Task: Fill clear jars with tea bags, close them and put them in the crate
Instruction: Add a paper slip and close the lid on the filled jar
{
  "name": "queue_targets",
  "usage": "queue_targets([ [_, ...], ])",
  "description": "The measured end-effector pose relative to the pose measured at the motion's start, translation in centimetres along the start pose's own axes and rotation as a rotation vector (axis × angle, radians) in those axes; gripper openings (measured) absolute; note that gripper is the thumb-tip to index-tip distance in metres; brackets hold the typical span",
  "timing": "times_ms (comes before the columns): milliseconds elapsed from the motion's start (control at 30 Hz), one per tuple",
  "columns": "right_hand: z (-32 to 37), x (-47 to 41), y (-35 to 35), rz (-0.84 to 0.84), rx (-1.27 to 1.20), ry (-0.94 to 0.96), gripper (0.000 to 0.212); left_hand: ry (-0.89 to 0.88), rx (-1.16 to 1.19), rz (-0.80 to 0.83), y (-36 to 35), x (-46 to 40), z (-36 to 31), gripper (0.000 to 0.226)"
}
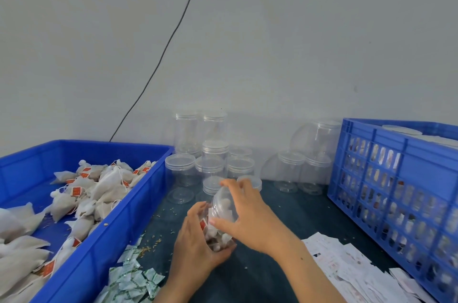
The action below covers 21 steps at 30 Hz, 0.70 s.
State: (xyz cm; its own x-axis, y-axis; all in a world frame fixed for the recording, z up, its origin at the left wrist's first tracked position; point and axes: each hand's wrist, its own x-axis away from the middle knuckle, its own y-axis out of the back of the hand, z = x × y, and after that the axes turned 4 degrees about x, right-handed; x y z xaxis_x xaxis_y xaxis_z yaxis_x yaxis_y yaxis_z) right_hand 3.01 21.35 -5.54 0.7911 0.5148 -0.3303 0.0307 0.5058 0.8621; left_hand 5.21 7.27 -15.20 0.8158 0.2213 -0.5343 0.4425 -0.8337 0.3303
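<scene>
L hand [195, 240] grip under filled jar [218, 226], R hand [247, 213] on lid [224, 202]

Open dark bench [270, 206] lies straight ahead, a clear lane between the blue tray [116, 223] on the left and the blue crate [386, 193] on the right. Both walls stand tall, so passing sideways means going up and over. At the back, a cluster of empty jars [213, 161] blocks the wall side. Near left, green sachets [133, 280] litter the bench; near right, paper slips [347, 265] cover it. Above everything, open air.
</scene>
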Motion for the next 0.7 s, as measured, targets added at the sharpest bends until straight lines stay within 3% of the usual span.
queue_targets([
  [200,-0.2,-0.3,0.5,-0.216,-0.079,-0.015,0.064,0.144,0.526,-0.035,0.4,-1.0,-0.6,0.111],
  [300,-0.5,-0.4,0.6,-0.242,-0.112,-0.014,0.068,0.355,1.033,0.106,1.1,-1.6,-0.8,0.117],
  [367,-0.6,-0.4,0.3,-0.237,-0.128,-0.017,0.070,0.462,1.221,0.186,1.5,-1.5,-0.6,0.119],
  [533,-0.8,-0.6,-0.3,-0.192,-0.115,-0.022,0.086,0.563,1.102,0.195,1.3,-1.4,-1.2,0.109],
  [700,-1.1,-0.6,-0.6,-0.199,-0.178,0.191,0.061,0.608,1.119,0.325,1.7,-1.9,-1.1,0.059],
])
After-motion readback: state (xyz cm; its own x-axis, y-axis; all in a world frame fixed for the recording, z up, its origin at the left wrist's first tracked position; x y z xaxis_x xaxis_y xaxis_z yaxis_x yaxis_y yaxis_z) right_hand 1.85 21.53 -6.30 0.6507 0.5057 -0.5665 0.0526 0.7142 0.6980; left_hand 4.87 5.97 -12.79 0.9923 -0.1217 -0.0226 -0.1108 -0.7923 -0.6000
